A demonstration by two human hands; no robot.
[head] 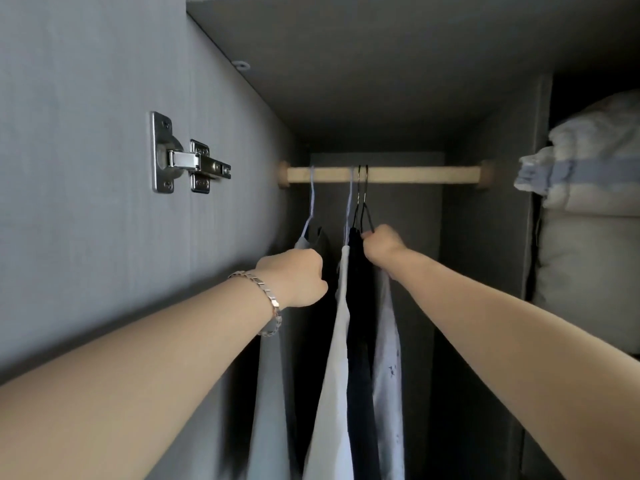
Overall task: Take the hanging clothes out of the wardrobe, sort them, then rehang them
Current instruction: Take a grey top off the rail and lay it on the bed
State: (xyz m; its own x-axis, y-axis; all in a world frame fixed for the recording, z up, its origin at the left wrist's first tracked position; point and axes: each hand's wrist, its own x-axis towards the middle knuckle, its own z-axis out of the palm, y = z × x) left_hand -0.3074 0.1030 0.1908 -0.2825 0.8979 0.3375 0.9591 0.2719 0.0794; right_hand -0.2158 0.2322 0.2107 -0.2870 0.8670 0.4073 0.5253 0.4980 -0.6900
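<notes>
Below the rail (pixel 415 174), toward its left end, our left hand (pixel 294 277) is curled against the hanging clothes (pixel 332 375); we cannot tell what it grips. Below the rail's middle, our right hand (pixel 382 245) pinches the black hanger (pixel 364 211), which is hooked over the rail.

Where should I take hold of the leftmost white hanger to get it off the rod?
Grip the white hanger by its thin neck just below the hook, coming from the front and below. The hook curls over the wooden rod, so it must lift up and off; the neck is bare, while cloth drapes the shoulders.
</notes>
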